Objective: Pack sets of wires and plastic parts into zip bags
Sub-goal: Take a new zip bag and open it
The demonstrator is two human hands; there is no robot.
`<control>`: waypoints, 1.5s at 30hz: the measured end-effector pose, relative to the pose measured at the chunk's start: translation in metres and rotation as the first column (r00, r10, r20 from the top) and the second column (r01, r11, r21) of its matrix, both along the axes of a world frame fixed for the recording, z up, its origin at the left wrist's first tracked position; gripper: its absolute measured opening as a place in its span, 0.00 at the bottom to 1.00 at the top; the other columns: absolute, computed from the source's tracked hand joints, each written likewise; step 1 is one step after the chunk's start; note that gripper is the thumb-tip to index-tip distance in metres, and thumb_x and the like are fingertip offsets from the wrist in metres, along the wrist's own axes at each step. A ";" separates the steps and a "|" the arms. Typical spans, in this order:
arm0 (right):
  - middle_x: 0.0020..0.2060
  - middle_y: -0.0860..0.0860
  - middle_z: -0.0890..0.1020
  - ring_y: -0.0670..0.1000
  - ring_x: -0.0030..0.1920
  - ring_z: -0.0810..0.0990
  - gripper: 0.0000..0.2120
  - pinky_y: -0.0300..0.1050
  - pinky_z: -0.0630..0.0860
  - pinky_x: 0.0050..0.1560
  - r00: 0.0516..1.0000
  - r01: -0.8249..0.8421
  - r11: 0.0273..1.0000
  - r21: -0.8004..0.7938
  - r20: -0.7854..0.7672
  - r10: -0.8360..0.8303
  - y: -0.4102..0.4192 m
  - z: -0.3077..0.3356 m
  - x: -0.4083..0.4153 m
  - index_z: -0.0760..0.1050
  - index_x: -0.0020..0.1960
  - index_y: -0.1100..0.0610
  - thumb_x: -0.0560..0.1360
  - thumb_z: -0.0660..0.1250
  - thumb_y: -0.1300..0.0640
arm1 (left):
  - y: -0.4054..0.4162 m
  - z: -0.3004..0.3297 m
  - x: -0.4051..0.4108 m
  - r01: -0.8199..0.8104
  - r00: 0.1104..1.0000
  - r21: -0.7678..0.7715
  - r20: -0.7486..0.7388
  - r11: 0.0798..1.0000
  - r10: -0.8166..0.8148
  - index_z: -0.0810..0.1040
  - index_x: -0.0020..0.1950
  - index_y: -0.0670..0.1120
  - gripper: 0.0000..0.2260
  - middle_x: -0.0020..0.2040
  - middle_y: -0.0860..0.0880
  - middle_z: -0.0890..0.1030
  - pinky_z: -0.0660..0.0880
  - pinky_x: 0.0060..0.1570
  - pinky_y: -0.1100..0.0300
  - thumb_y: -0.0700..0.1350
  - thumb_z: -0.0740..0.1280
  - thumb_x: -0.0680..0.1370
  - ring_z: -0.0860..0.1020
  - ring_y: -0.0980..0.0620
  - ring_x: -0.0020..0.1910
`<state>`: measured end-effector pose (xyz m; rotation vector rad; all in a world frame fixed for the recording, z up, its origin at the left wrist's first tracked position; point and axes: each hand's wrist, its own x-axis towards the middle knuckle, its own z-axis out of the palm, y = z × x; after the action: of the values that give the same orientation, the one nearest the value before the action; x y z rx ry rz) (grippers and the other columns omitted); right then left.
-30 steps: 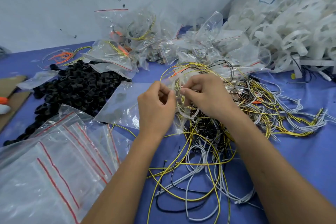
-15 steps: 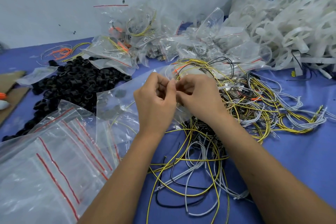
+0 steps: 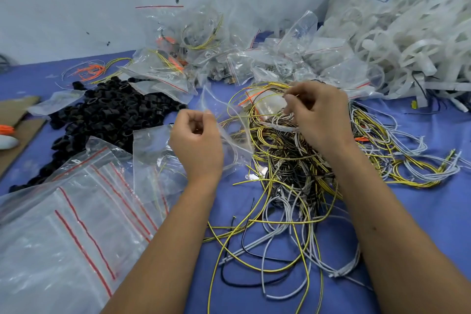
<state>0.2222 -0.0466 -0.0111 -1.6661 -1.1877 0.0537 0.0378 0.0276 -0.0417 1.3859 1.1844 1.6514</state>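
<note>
My left hand (image 3: 196, 143) pinches the edge of a clear zip bag (image 3: 229, 120) that hangs open between my hands above the blue table. My right hand (image 3: 316, 115) is further right and back, over the tangled pile of yellow, grey and black wires (image 3: 293, 160); its fingers are curled and pinch a thin wire near the bag's far side. A heap of black plastic rings (image 3: 107, 115) lies to the left. Packed bags (image 3: 193, 58) with wires sit at the back.
A stack of empty red-striped zip bags (image 3: 76, 211) lies at the front left. White plastic strips (image 3: 407, 41) are heaped at the back right. Brown cardboard (image 3: 15, 122) is at the left edge. A grey wall rises behind the blue table (image 3: 420, 211).
My hands were together, pinching at the bag's mouth. They have moved apart: the left stays on the bag, the right has gone right and back to the wires.
</note>
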 end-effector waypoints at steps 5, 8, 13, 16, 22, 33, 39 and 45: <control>0.33 0.45 0.82 0.46 0.36 0.78 0.05 0.43 0.72 0.40 0.954 -0.154 0.946 -0.286 0.206 0.218 -0.003 0.001 -0.011 0.85 0.42 0.50 0.73 0.77 0.50 | 0.002 0.004 -0.005 -0.019 0.998 -0.061 0.066 0.998 0.023 0.71 0.36 0.50 0.10 0.37 0.33 0.77 0.75 0.39 0.30 0.54 0.66 0.71 0.76 0.28 0.36; 0.40 0.45 0.78 0.51 0.53 0.73 0.14 0.50 0.75 0.53 0.857 -0.023 0.864 -0.503 0.435 0.276 -0.002 0.001 -0.023 0.84 0.41 0.48 0.70 0.77 0.38 | -0.001 0.006 -0.005 -0.008 0.998 -0.070 0.057 0.997 0.012 0.71 0.36 0.50 0.10 0.36 0.33 0.77 0.75 0.39 0.29 0.55 0.65 0.70 0.76 0.28 0.35; 0.46 0.51 0.74 0.58 0.59 0.71 0.12 0.51 0.74 0.58 0.801 0.085 0.827 -0.556 0.531 0.275 0.001 0.000 -0.036 0.84 0.44 0.51 0.73 0.76 0.42 | -0.004 0.008 -0.004 0.003 0.999 -0.084 0.043 0.996 0.001 0.71 0.36 0.51 0.09 0.36 0.33 0.77 0.75 0.39 0.29 0.54 0.66 0.71 0.76 0.28 0.35; 0.44 0.52 0.77 0.53 0.50 0.75 0.07 0.48 0.73 0.50 0.911 -0.056 0.953 -0.297 0.376 0.171 0.001 0.003 -0.034 0.85 0.42 0.54 0.74 0.77 0.50 | -0.003 0.008 -0.004 0.011 0.999 -0.092 0.040 0.996 -0.007 0.71 0.35 0.51 0.09 0.36 0.33 0.77 0.75 0.38 0.29 0.54 0.66 0.71 0.76 0.28 0.35; 0.35 0.47 0.81 0.45 0.36 0.76 0.07 0.42 0.73 0.41 0.988 0.035 0.959 0.280 0.134 -0.075 -0.003 0.013 -0.026 0.83 0.44 0.56 0.78 0.71 0.54 | -0.001 0.006 -0.005 -0.034 0.999 -0.109 0.019 0.993 0.036 0.72 0.36 0.51 0.07 0.36 0.34 0.79 0.76 0.39 0.31 0.49 0.67 0.73 0.77 0.30 0.35; 0.29 0.46 0.78 0.50 0.34 0.76 0.12 0.44 0.65 0.38 0.983 0.161 0.987 0.014 0.083 -0.162 0.002 0.002 -0.003 0.83 0.42 0.59 0.79 0.69 0.52 | 0.000 0.003 -0.003 -0.014 1.000 -0.082 -0.026 0.997 0.012 0.71 0.37 0.49 0.09 0.35 0.37 0.80 0.77 0.40 0.35 0.49 0.66 0.74 0.78 0.32 0.34; 0.26 0.47 0.75 0.48 0.25 0.69 0.11 0.41 0.67 0.26 0.909 -0.034 0.982 0.185 -0.402 0.107 0.004 0.005 -0.011 0.82 0.41 0.57 0.81 0.67 0.57 | 0.002 -0.004 -0.002 -0.005 0.996 -0.052 -0.094 0.999 0.000 0.74 0.42 0.46 0.05 0.35 0.50 0.79 0.74 0.39 0.50 0.42 0.68 0.75 0.77 0.52 0.33; 0.29 0.48 0.75 0.43 0.23 0.64 0.12 0.33 0.56 0.21 0.563 -0.142 0.894 0.426 -0.708 0.426 0.003 0.013 -0.021 0.78 0.46 0.58 0.85 0.62 0.57 | -0.003 -0.003 0.000 0.023 0.921 0.227 -0.384 0.974 0.068 0.78 0.58 0.44 0.15 0.58 0.46 0.74 0.73 0.59 0.47 0.40 0.72 0.72 0.72 0.46 0.57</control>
<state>0.2010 -0.0431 0.0015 -0.9269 -0.6921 0.7097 0.0377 0.0241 -0.0442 1.9221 1.2580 1.6107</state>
